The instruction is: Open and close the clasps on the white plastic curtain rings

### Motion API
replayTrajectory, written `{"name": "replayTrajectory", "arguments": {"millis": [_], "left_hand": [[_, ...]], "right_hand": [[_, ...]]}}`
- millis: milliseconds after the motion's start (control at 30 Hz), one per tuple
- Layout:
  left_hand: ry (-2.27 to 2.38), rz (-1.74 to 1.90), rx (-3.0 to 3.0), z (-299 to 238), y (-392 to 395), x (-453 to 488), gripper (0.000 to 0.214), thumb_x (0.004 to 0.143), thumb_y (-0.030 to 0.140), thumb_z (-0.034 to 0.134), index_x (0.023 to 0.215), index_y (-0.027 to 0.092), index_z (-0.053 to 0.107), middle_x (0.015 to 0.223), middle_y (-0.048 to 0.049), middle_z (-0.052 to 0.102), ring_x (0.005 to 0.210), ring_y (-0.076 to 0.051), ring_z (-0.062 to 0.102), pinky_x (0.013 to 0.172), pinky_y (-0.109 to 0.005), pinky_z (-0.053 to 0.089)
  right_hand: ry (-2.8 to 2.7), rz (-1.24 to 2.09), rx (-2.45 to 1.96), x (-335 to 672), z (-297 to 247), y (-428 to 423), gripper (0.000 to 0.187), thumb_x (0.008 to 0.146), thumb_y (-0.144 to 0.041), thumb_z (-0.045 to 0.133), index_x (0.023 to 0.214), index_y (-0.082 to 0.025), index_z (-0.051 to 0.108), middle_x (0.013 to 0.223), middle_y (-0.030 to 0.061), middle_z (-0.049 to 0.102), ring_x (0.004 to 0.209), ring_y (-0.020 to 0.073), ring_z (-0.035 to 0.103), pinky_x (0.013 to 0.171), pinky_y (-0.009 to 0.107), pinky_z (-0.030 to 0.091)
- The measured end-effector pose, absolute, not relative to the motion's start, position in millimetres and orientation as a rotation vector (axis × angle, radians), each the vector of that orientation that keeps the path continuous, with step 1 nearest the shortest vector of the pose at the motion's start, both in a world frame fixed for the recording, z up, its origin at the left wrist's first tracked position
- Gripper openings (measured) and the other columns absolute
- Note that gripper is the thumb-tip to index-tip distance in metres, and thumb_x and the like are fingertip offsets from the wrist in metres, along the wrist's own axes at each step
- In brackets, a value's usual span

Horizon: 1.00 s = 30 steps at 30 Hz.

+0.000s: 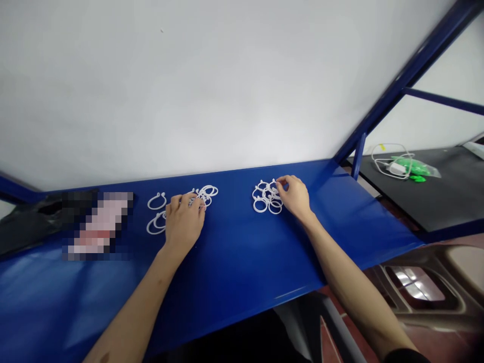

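Several white plastic curtain rings point(208, 190), with small ball ends, lie in a loose heap on the blue tabletop point(234, 262). My left hand point(185, 219) is over this heap, fingers bent and closed on a ring, its fingertips partly hidden. Two or three more white rings point(156, 202) lie left of that hand. Farther right, a second group of white rings point(260, 204) is laid out close together, touching or overlapping. At its right edge my right hand point(295, 196) pinches a ring between thumb and forefinger, the hand covering part of the group.
A pixelated pinkish object point(108, 219) and a black plastic bag point(41, 217) lie at the left. On a black table point(446, 196) at the right are a white charger with cable point(396, 169) and green items in clear plastic point(416, 166). A blue metal frame point(408, 75) separates the tables.
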<state>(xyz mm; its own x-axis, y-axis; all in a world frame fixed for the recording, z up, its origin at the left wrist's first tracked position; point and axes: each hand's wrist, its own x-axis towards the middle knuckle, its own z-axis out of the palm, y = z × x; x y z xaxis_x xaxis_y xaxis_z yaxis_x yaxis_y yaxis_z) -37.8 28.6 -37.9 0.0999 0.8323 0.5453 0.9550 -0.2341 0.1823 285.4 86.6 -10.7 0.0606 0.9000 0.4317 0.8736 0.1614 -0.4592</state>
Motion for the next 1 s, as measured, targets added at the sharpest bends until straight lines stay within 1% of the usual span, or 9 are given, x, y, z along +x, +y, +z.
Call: {"name": "replayTrajectory", "arguments": {"millis": [233, 367, 533, 600, 700, 767, 867, 933, 1000], "left_hand": [[-1.774, -0.967, -2.22, -23.7, 19.9, -33.7, 0.012, 0.092, 0.026, 0.057, 0.09, 0.023, 0.068, 0.11, -0.0115, 0.07, 0.109, -0.035, 0.054, 0.093, -0.055, 0.044], [-2.03, -1.282, -2.247, -14.7, 15.1, -32.4, 0.013, 0.089, 0.035, 0.061, 0.088, 0.025, 0.069, 0.094, -0.0054, 0.07, 0.094, -0.027, 0.058, 0.088, -0.044, 0.047], [-2.501, -2.207, -1.883, -3.4, 15.7, -32.2, 0.022, 0.081, 0.044, 0.068, 0.086, 0.023, 0.066, 0.087, -0.0028, 0.068, 0.074, -0.017, 0.059, 0.064, -0.029, 0.047], [-2.461, -2.59, -1.757, -0.2, 18.5, -33.8, 0.019, 0.079, 0.04, 0.07, 0.081, 0.022, 0.063, 0.086, -0.0044, 0.068, 0.074, -0.017, 0.06, 0.061, -0.029, 0.048], [-2.398, -2.798, -1.693, 1.5, 21.9, -37.4, 0.017, 0.08, 0.038, 0.069, 0.077, 0.023, 0.06, 0.08, -0.0051, 0.066, 0.067, -0.017, 0.059, 0.059, -0.031, 0.05], [-2.362, -2.693, -1.705, 1.4, 20.8, -37.2, 0.017, 0.083, 0.038, 0.066, 0.082, 0.022, 0.061, 0.081, -0.004, 0.066, 0.066, -0.016, 0.059, 0.062, -0.031, 0.051], [-2.225, -2.169, -1.915, 1.2, 12.7, -28.6, 0.017, 0.089, 0.039, 0.064, 0.092, 0.021, 0.065, 0.087, -0.0019, 0.069, 0.071, -0.015, 0.06, 0.07, -0.031, 0.052], [-1.939, -1.749, -2.151, -0.1, 5.2, -18.3, 0.013, 0.093, 0.034, 0.063, 0.093, 0.022, 0.067, 0.089, -0.0018, 0.069, 0.081, -0.018, 0.062, 0.078, -0.034, 0.052], [-1.55, -1.427, -2.393, -3.7, -1.2, -7.6, 0.011, 0.097, 0.027, 0.06, 0.092, 0.023, 0.068, 0.091, -0.0022, 0.071, 0.089, -0.02, 0.061, 0.087, -0.037, 0.05]], "right_hand": [[-1.792, 0.098, -1.785, 287.7, -20.4, 93.6, 0.019, 0.095, -0.032, 0.055, 0.093, -0.021, 0.071, 0.093, 0.0072, 0.074, 0.088, 0.0237, 0.063, 0.081, 0.037, 0.047], [-1.778, 0.147, -1.782, 288.1, -19.4, 94.6, 0.024, 0.098, -0.035, 0.052, 0.094, -0.021, 0.071, 0.092, 0.0076, 0.075, 0.084, 0.0219, 0.065, 0.077, 0.034, 0.047], [-1.758, 0.158, -1.78, 289.6, -20.3, 95.6, 0.024, 0.098, -0.037, 0.052, 0.099, -0.021, 0.07, 0.096, 0.0069, 0.075, 0.087, 0.0224, 0.066, 0.078, 0.034, 0.047], [-1.767, 0.159, -1.772, 290.8, -22.3, 96.2, 0.025, 0.098, -0.037, 0.052, 0.1, -0.02, 0.07, 0.096, 0.0075, 0.075, 0.087, 0.0228, 0.065, 0.079, 0.035, 0.047], [-1.793, 0.114, -1.754, 291.9, -23.9, 97.2, 0.028, 0.098, -0.038, 0.051, 0.1, -0.019, 0.07, 0.095, 0.0096, 0.074, 0.088, 0.0246, 0.063, 0.084, 0.039, 0.048], [-1.804, 0.021, -1.707, 289.6, -21.4, 95.7, 0.029, 0.097, -0.038, 0.052, 0.101, -0.017, 0.07, 0.098, 0.0124, 0.073, 0.095, 0.0273, 0.062, 0.091, 0.044, 0.046], [-1.816, -0.085, -1.529, 275.3, -10.8, 83.5, 0.029, 0.098, -0.038, 0.053, 0.107, -0.015, 0.069, 0.107, 0.0151, 0.071, 0.105, 0.0301, 0.059, 0.099, 0.049, 0.043], [-1.864, 0.031, -1.353, 257.1, -2.9, 67.4, 0.028, 0.099, -0.04, 0.053, 0.109, -0.019, 0.069, 0.107, 0.0121, 0.072, 0.103, 0.0282, 0.06, 0.098, 0.047, 0.046], [-1.949, 0.36, -1.175, 234.8, 1.1, 48.1, 0.026, 0.099, -0.041, 0.055, 0.112, -0.023, 0.067, 0.1, 0.0071, 0.073, 0.09, 0.0226, 0.065, 0.085, 0.039, 0.052]]}}
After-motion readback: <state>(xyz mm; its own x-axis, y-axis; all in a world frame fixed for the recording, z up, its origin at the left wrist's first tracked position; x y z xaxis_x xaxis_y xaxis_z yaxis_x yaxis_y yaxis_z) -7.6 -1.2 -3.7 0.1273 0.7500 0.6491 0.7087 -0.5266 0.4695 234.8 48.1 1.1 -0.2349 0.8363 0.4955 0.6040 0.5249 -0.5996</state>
